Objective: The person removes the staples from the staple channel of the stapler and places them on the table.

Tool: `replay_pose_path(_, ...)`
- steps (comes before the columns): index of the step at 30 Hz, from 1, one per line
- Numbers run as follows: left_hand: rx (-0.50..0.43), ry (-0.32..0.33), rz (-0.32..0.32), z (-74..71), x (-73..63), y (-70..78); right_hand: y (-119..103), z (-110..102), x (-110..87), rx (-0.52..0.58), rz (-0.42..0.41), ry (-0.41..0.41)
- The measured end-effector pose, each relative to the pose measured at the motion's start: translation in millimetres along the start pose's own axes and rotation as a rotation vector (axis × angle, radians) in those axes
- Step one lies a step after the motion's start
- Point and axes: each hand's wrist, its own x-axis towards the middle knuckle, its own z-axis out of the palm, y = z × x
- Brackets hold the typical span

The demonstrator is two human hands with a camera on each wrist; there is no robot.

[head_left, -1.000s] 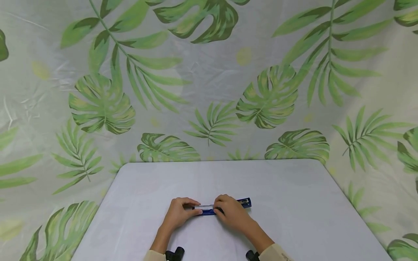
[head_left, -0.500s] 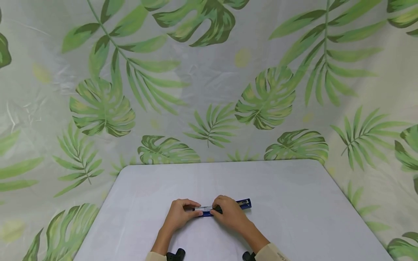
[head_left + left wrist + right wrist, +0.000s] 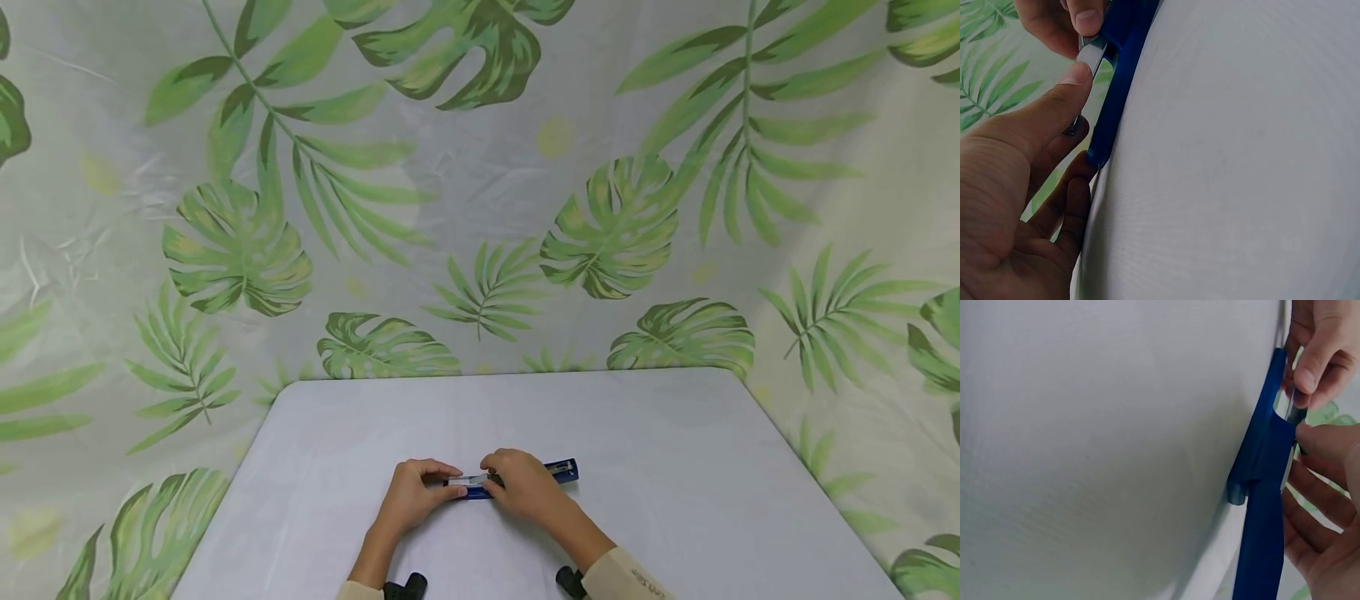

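A blue stapler (image 3: pixel 476 492) lies opened out on the white table, its top cover (image 3: pixel 564 471) swung back to the right. Its silver staple rail (image 3: pixel 471 480) is exposed between the hands. My left hand (image 3: pixel 411 493) pinches the rail's end between thumb and fingers, as the left wrist view shows. Other left fingers touch the tip of the blue base (image 3: pixel 1110 125). Further along the rail, my right hand (image 3: pixel 525 487) pinches a small dark part (image 3: pixel 1297 415) of the stapler with thumb and forefinger. Its fingers partly hide the stapler's middle.
The white table (image 3: pixel 360 417) spreads out around the stapler. Behind it hangs a leaf-patterned cloth (image 3: pixel 480 208). A black wrist camera mount (image 3: pixel 405 587) shows at the left wrist, and another mount (image 3: pixel 572 582) at the right.
My right hand has shifted slightly left along the rail, closer to my left hand. The left hand stays at the rail's end, and the stapler keeps nearly the same place.
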Motion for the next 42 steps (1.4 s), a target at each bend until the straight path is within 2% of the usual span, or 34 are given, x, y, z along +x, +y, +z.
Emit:
replay_pose_path(5,-0.005,-0.006,-0.009,0.9,0.2,-1.7,1.8,0.8,1.3,-0.028,-0.028,-0.041)
replay_pose_path(12,-0.013,0.002,0.002,0.3,1.8,-3.6,6.6,-3.8,0.0,0.099,0.009,-0.039)
replay_pose_path(17,-0.001,0.007,-0.001,-0.1,2.2,-1.4,14.2,-4.1,-3.4,0.196,-0.005,-0.01)
replay_pose_path(22,0.02,0.016,-0.005,0.3,2.6,-1.5,19.1,-6.3,-6.7,0.225,0.002,-0.01)
replay_pose_path(42,-0.006,0.004,-0.037,-0.1,0.9,0.9,34.8,-35.6,-25.4,0.232,-0.042,0.147)
